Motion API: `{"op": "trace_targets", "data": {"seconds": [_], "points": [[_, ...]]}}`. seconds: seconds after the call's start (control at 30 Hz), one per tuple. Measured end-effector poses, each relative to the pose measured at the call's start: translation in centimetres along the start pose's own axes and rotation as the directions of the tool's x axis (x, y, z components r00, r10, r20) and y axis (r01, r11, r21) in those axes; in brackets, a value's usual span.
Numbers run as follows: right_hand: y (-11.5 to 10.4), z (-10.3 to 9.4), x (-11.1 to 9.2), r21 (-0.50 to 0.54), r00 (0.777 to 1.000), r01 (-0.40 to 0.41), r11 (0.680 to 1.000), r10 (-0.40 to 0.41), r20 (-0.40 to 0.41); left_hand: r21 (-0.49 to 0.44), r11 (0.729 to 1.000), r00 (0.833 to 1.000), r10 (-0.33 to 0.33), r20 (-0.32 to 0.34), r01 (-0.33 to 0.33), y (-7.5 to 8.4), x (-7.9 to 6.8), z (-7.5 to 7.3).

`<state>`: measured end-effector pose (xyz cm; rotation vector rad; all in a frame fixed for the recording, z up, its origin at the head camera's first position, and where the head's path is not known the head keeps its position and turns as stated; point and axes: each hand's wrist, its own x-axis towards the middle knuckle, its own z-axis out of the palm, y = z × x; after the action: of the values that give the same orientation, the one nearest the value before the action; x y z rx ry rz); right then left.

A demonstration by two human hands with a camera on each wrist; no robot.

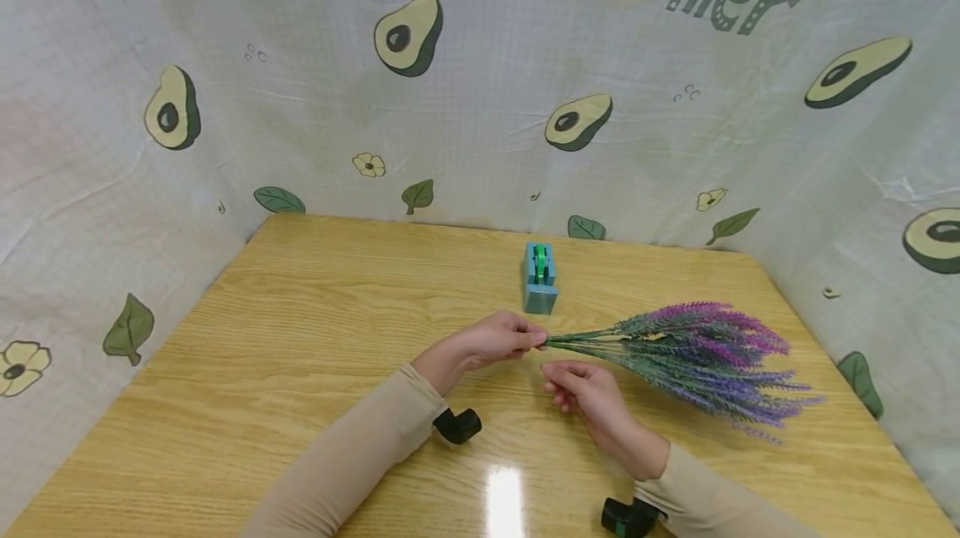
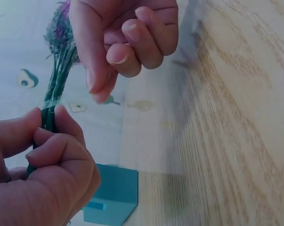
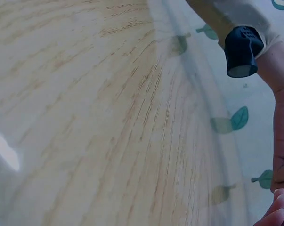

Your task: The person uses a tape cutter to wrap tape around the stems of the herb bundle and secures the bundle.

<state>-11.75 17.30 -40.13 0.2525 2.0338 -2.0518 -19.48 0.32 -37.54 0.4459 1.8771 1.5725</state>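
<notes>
My left hand (image 1: pixel 497 339) pinches the gathered green stems of a bunch of lavender flowers (image 1: pixel 697 354), whose purple and violet heads spread to the right above the table. In the left wrist view, a clear band of tape (image 2: pixel 51 102) crosses the stems (image 2: pixel 58 77) just beyond that hand's fingertips. My right hand (image 1: pixel 588 394) is beside the stems, on the near side and apart from them. Its thumb and forefinger meet at the tips, the other fingers loosely curled, with nothing visible between them. Beyond the left hand stands a blue tape dispenser (image 1: pixel 540 299) with a green reel.
The wooden table (image 1: pixel 337 288) reaches back to a pale curtain (image 1: pixel 480 146) printed with avocados and leaves, which also hangs along both sides. A black wrist camera (image 1: pixel 457 425) is on the left forearm and another camera (image 1: pixel 628 517) on the right.
</notes>
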Motion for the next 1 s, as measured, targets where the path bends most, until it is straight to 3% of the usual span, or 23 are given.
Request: {"op": "trace_targets", "data": {"seconds": [0.17, 0.33, 0.4, 0.47, 0.57, 0.63, 0.7, 0.83, 1.0], "points": [[0.4, -0.1, 0.2, -0.003, 0.999, -0.025, 1.000, 0.025, 0.030, 0.005, 1.000, 1.000, -0.012, -0.017, 0.012, 0.0, 0.0, 0.1], [0.2, -0.9, -0.4, -0.050, 0.969, -0.074, 0.996, 0.083, 0.231, 0.024, 1.000, 1.000, -0.002, -0.017, 0.003, 0.3, 0.0, 0.0], [-0.6, -1.2, -0.8, -0.110, 0.952, -0.004, 0.994, 0.037, 0.303, 0.036, 0.999, 1.000, 0.003, -0.018, -0.002, 0.3, 0.0, 0.0], [-2.0, -1.5, -1.2, -0.178, 0.942, 0.147, 0.973, -0.083, 0.324, 0.050, 0.999, 1.000, -0.002, -0.023, 0.003, 0.2, 0.1, 0.0], [-4.8, -2.2, -1.3, -0.296, 0.908, 0.384, 0.874, -0.301, 0.290, 0.051, 0.999, 1.000, -0.008, -0.021, 0.009, 0.0, 0.2, 0.2], [-6.5, -2.9, -1.1, -0.385, 0.867, 0.496, 0.778, -0.424, 0.261, 0.053, 0.998, 1.000, -0.012, -0.020, 0.013, -0.2, 0.2, 0.2], [-7.9, -3.7, -0.6, -0.471, 0.830, 0.555, 0.685, -0.492, 0.262, 0.052, 0.999, 1.000, -0.013, -0.017, 0.014, -0.3, 0.1, 0.3], [-8.9, -4.9, 0.9, -0.592, 0.798, 0.594, 0.545, -0.495, 0.344, 0.069, 0.997, 1.000, -0.020, -0.023, 0.022, -0.2, 0.1, 0.5], [-7.9, -5.7, 2.8, -0.638, 0.786, 0.618, 0.459, -0.383, 0.486, 0.089, 0.996, 0.999, -0.021, -0.030, 0.023, -0.1, 0.0, 0.7]]}}
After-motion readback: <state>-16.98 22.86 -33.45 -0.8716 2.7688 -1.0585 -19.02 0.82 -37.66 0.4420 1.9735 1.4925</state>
